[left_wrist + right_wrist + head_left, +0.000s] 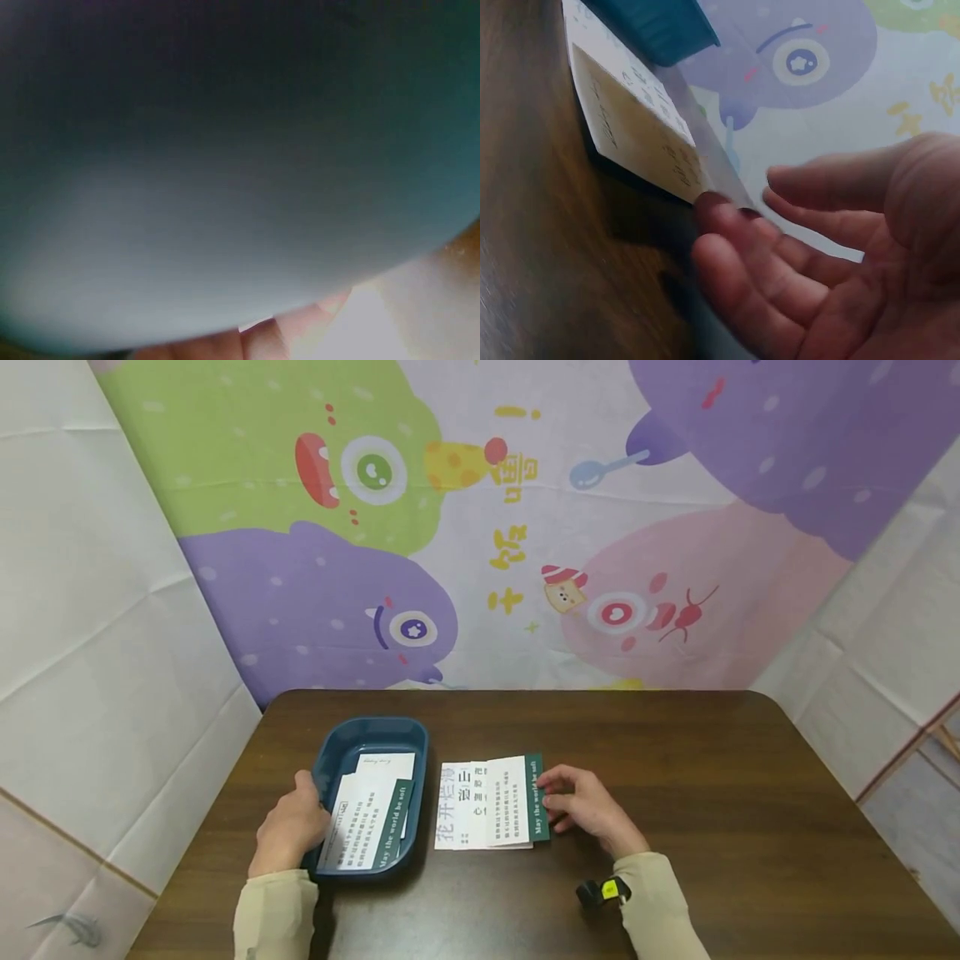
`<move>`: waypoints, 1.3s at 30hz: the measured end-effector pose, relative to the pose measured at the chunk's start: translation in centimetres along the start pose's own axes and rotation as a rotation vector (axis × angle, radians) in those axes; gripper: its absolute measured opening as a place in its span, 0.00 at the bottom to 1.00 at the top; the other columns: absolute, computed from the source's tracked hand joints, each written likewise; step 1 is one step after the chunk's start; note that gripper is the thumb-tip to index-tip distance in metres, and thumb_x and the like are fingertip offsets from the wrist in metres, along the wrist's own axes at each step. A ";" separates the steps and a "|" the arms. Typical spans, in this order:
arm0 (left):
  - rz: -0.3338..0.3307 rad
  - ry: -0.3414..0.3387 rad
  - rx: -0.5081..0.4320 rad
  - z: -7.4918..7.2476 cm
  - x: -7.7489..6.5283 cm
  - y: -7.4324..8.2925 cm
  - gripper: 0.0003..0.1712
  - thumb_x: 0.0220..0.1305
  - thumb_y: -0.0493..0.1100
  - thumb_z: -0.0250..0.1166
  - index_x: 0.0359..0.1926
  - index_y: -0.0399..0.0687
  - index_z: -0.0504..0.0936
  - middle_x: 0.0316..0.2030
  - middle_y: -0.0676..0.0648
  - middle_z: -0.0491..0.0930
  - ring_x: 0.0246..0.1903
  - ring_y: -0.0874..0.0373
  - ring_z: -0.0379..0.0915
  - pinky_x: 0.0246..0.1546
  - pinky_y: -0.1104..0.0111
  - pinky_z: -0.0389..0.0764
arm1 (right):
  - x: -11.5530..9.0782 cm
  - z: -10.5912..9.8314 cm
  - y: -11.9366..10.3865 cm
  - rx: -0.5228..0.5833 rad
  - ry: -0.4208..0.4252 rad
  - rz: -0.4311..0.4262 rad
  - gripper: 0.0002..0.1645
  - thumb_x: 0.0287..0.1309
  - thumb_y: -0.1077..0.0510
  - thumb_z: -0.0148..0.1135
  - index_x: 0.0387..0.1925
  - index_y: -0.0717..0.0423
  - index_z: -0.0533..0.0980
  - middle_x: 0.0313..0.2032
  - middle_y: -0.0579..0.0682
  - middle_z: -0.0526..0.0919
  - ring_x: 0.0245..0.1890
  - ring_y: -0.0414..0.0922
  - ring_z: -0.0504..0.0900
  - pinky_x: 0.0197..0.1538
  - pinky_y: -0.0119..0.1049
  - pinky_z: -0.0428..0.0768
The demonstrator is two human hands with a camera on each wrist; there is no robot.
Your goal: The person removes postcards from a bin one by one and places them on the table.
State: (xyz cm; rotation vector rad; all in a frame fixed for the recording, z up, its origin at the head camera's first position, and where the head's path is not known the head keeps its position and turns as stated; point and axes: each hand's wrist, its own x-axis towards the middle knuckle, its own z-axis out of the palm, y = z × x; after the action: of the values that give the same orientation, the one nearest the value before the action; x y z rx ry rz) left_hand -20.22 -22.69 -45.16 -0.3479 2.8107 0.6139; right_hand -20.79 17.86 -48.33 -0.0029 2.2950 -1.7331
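My left hand (291,825) grips the left rim of a dark blue tray (422,739). Close up in the left wrist view, the tray wall (247,210) fills most of the picture, with fingers showing along its lower edge. Several printed cards (366,827) lie inside the tray, one with a green strip. To the tray's right, overlapping cards (491,802) lie on the table, a green-strip card (536,802) at their right end. My right hand (588,806) is at that end, fingertips right by the edge, thumb and fingers parted and loosely bent in the right wrist view.
The brown wooden table (712,793) has rounded back corners. Behind it hangs a cloth backdrop (480,527) with cartoon monsters, and white sheets hang at both sides. A black strap with a yellow label (611,889) sits on my right wrist.
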 end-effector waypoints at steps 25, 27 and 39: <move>0.010 0.000 -0.006 0.0 -0.2 -0.1 0.34 0.64 0.36 0.50 0.65 0.25 0.48 0.52 0.17 0.71 0.42 0.28 0.74 0.43 0.35 0.73 | -0.6 0.5 -0.2 -0.698 0.086 -0.050 0.31 0.51 0.51 0.72 0.56 0.58 0.76 0.42 0.54 0.79 0.38 0.49 0.76 0.41 0.50 0.78; 0.011 -0.002 -0.006 -0.1 -0.2 -0.1 0.33 0.64 0.36 0.50 0.65 0.26 0.48 0.51 0.17 0.71 0.42 0.28 0.74 0.43 0.35 0.73 | -0.5 0.7 -0.2 -0.725 0.088 -0.027 0.33 0.49 0.50 0.74 0.56 0.58 0.76 0.43 0.54 0.78 0.38 0.49 0.75 0.41 0.50 0.78; 0.008 -0.008 -0.003 -0.1 -0.2 0.0 0.31 0.65 0.36 0.48 0.64 0.26 0.48 0.51 0.17 0.71 0.41 0.29 0.74 0.42 0.36 0.73 | -0.6 1.2 -0.3 -0.764 0.101 -0.018 0.35 0.46 0.50 0.76 0.56 0.57 0.76 0.42 0.54 0.77 0.35 0.49 0.74 0.37 0.48 0.77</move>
State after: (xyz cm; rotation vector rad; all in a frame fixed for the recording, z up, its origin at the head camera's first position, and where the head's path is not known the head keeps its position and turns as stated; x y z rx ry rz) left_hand -20.05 -22.71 -45.02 -0.3349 2.8052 0.6194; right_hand -20.04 16.76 -48.26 -0.0832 2.8805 -0.7789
